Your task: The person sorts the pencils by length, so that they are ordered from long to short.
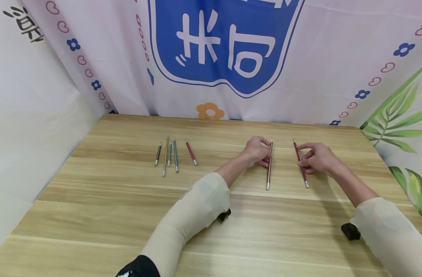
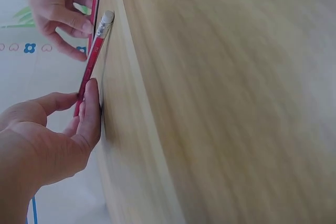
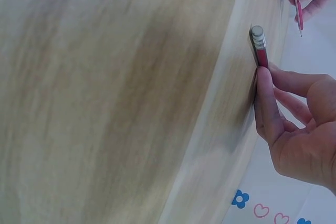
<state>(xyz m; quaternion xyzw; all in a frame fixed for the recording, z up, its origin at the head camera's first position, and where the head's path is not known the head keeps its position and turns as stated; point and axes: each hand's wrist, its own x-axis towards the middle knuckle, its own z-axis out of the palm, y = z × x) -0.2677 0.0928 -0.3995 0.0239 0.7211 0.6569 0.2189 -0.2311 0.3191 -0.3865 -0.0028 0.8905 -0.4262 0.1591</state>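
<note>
My left hand (image 1: 256,151) pinches a dark red pencil (image 1: 269,173) between thumb and fingers, its sharpened tip toward the back and its white eraser toward me. To the right, my right hand (image 1: 317,157) pinches a second dark red pencil (image 1: 303,173), which slants with its tip to the back left. In the left wrist view, the eraser end of the left pencil (image 2: 95,51) rises slightly off the wood. The right wrist view shows the eraser end of the other pencil (image 3: 260,43) just above the surface, with fingertips around its shaft.
Left of centre on the wooden table (image 1: 103,200) lie several pencils: a short black one (image 1: 158,154), a long gold one (image 1: 166,157), two blue ones, including a longer blue pencil (image 1: 175,156), and a short red one (image 1: 191,152). A printed curtain (image 1: 110,46) hangs along the back edge.
</note>
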